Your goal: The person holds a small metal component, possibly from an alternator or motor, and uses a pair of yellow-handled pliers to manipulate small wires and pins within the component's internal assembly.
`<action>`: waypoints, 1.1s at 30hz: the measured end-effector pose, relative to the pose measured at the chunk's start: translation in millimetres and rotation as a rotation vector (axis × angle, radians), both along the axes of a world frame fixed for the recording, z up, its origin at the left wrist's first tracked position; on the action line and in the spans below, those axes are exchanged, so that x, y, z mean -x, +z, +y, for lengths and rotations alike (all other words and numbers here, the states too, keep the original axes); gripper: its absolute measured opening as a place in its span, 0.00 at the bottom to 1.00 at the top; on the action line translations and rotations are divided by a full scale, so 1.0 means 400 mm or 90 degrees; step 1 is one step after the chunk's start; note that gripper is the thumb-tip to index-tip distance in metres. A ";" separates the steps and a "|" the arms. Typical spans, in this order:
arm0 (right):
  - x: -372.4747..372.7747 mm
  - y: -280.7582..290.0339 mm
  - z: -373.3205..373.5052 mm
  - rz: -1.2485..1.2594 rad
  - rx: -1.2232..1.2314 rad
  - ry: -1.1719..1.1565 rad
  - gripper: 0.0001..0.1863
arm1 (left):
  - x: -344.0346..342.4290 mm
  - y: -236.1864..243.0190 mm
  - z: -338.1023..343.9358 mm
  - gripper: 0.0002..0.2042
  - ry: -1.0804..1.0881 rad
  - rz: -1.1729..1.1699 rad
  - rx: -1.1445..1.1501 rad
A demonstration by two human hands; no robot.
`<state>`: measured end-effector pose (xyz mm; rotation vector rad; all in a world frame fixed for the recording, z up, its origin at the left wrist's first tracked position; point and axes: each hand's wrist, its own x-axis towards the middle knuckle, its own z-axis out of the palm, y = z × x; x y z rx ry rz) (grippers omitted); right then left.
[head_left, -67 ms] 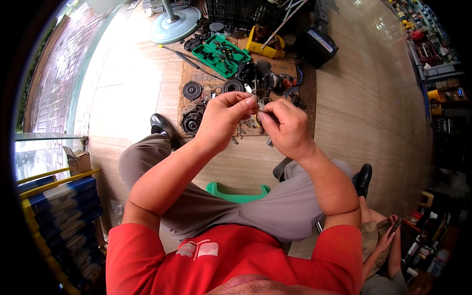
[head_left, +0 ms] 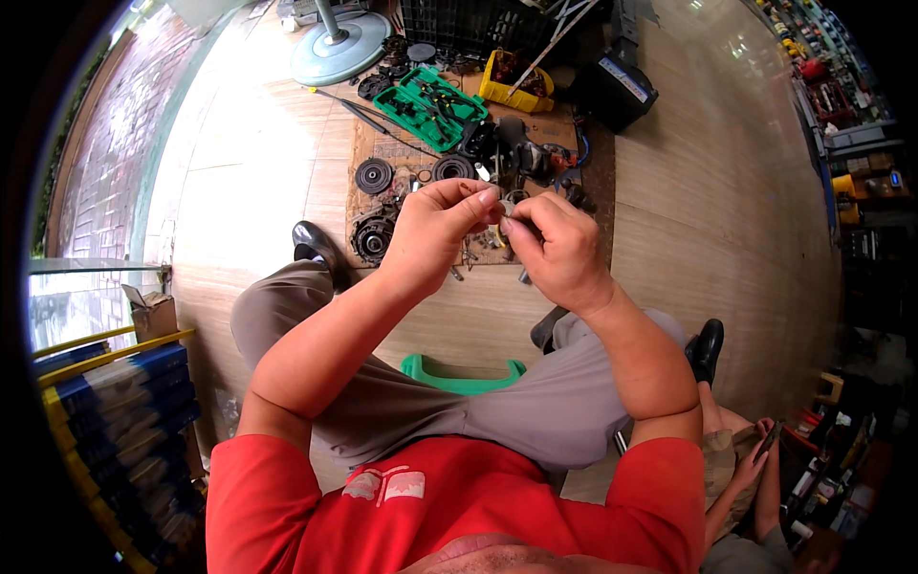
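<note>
My left hand and my right hand are raised close together in front of me, above a sheet of worn cardboard. Each is pinched, thumb against index finger, and the fingertips nearly meet. Between them is something tiny and thin; its kind is too small to make out. Below, partly hidden by my hands, lie greasy machine parts: a black ringed disc, a second such disc and a larger round dark part. Small loose metal pieces lie under my fingers.
Farther off are an open green tool case, a yellow bin with parts, a black box and a round pole base. A green stool is between my legs. At right, another person's hands hold a phone.
</note>
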<state>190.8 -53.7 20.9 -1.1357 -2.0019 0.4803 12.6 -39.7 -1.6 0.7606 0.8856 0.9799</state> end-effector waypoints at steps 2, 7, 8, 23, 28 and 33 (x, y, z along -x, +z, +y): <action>-0.001 -0.002 0.000 -0.009 0.003 -0.001 0.05 | -0.001 -0.002 -0.001 0.10 0.000 0.013 -0.014; -0.001 -0.005 -0.002 -0.021 0.016 0.002 0.05 | -0.010 -0.002 -0.008 0.09 0.045 0.128 -0.114; -0.002 -0.006 -0.002 -0.021 0.019 0.003 0.05 | -0.010 0.001 -0.009 0.08 0.046 0.179 -0.144; -0.005 -0.016 0.001 -0.036 0.044 0.010 0.04 | -0.014 -0.012 -0.012 0.07 0.038 0.355 -0.286; -0.003 -0.009 -0.001 -0.018 0.075 -0.003 0.07 | -0.006 -0.004 -0.001 0.09 0.011 0.184 -0.113; 0.001 -0.001 -0.002 -0.016 0.096 -0.031 0.14 | 0.013 -0.006 0.018 0.10 0.023 -0.057 0.101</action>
